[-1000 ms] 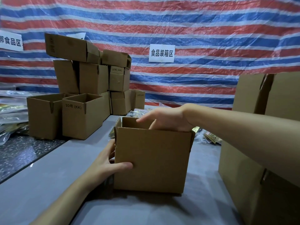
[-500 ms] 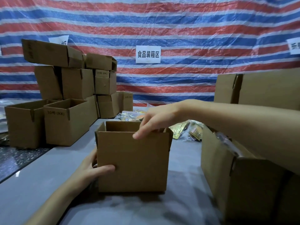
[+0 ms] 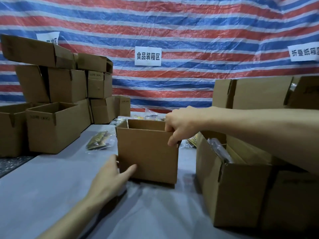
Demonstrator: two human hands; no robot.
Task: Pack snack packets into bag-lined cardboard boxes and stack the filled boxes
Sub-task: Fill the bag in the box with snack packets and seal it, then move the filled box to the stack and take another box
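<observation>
Back wall: crinkled red, white and blue striped plastic tarp (image 3: 189, 28). White paper sign with black characters (image 3: 148, 56) hangs centre. Second white sign (image 3: 304, 53) far right of it; third (image 3: 47, 37) far left. Below it, pale grey counter (image 3: 51, 187). Dim light.

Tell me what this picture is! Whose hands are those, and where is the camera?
There is no machine, just a person packing snacks. The camera sits on their head, so you look down their arms. The right hand pinches the top corner of a small box, open on top; the left hand rests against its lower left corner. The box stands on a grey table. A snack packet lies to its left, a bigger box with shiny plastic inside stands to its right, and a stack of boxes is piled at the far left.
</observation>
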